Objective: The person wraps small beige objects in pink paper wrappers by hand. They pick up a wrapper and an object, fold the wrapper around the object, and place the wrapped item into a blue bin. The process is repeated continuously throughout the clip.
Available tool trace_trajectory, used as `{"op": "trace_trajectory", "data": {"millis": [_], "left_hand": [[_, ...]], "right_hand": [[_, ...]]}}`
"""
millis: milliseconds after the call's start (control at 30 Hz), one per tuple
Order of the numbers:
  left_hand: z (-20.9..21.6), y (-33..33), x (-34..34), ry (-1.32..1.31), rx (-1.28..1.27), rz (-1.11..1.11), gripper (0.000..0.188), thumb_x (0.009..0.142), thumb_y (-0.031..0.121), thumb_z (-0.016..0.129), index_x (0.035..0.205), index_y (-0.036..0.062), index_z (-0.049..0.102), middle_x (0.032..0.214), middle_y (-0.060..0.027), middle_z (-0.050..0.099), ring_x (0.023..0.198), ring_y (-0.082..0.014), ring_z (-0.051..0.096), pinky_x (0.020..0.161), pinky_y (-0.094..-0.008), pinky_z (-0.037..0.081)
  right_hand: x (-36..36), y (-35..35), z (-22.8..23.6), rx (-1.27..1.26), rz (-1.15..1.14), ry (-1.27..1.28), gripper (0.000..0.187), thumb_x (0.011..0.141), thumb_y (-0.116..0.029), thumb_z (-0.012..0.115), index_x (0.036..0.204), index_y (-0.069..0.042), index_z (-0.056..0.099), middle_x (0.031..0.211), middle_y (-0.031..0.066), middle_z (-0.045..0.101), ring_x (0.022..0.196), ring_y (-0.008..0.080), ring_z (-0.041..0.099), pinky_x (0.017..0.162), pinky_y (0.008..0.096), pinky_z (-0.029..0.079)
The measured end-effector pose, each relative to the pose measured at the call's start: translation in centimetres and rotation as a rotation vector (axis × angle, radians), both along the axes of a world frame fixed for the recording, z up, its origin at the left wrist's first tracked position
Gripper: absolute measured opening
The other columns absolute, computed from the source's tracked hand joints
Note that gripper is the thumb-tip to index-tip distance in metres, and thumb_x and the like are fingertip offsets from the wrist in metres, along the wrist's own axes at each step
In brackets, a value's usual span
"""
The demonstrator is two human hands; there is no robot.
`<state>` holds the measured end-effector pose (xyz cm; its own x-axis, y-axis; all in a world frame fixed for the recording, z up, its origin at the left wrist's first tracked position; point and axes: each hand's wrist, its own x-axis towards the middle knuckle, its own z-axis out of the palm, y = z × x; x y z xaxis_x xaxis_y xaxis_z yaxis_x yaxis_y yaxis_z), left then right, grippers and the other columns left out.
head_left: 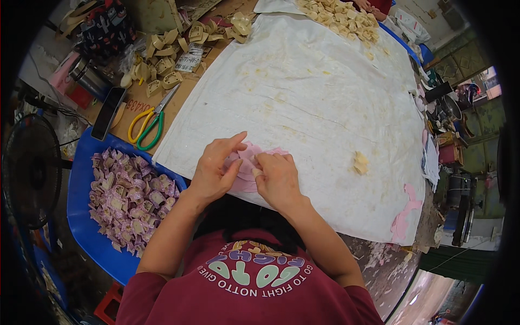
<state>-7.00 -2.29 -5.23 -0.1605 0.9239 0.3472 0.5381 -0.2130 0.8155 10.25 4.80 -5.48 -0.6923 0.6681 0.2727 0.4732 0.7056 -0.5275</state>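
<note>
Several thin pink pieces of sheet material (246, 184) lie in a small overlapping pile at the near edge of the white-covered table. Over the left side of this pile is my left hand (216, 165), its index finger stretched out and its thumb apart, touching the pink pieces. My right hand (279, 179) closes at the right side of the pile, its fingers curled and its thumb pressed toward them on a pink piece. The curled fingers hide part of that piece. What the material is, I cannot tell.
A blue tub (81, 203) full of small purple glittery pieces stands at left. Scissors (151, 122) with yellow and green handles and a phone (108, 114) lie beyond it. Beige pieces (346, 21) are heaped at the far end, near another person's hand (364, 4). Pink strips (403, 216) lie at right.
</note>
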Motion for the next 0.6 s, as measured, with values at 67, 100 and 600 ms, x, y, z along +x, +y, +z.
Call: {"op": "trace_trajectory", "data": {"millis": [67,100,600], "left_hand": [[-0.5,-0.2,0.1,0.035,-0.046,-0.028,0.056,0.079,-0.005,0.062,0.133,0.0056,0.052,0.110,-0.0130,0.064,0.104,-0.0269,0.060,0.094,-0.0353,0.045],[-0.9,-0.2,0.1,0.065,-0.050,-0.036,0.055,0.079,-0.006,0.062,0.132,0.0056,0.054,0.111,-0.0129,0.064,0.104,-0.0271,0.059,0.094,-0.0355,0.044],[4.0,1.9,6.3,-0.866,-0.305,-0.273,0.035,0.096,0.018,0.059,0.123,-0.0044,0.058,0.126,-0.0136,0.059,0.112,-0.0168,0.057,0.091,-0.0319,0.049]], "right_hand": [[0.6,0.7,-0.1,-0.345,-0.078,0.156,0.025,0.077,-0.003,0.070,0.101,-0.002,0.062,0.083,0.0076,0.067,0.077,0.0203,0.063,0.076,0.0340,0.047],[1.2,1.1,-0.5,-0.654,-0.148,0.302,0.024,0.078,-0.001,0.069,0.101,-0.001,0.062,0.083,0.0073,0.068,0.076,0.0174,0.064,0.073,0.0318,0.048],[4.3,0.9,3.2,-0.343,-0.236,0.582,0.021,0.082,0.000,0.066,0.103,-0.002,0.061,0.090,0.0069,0.067,0.083,0.0160,0.064,0.075,0.0294,0.051]]}}
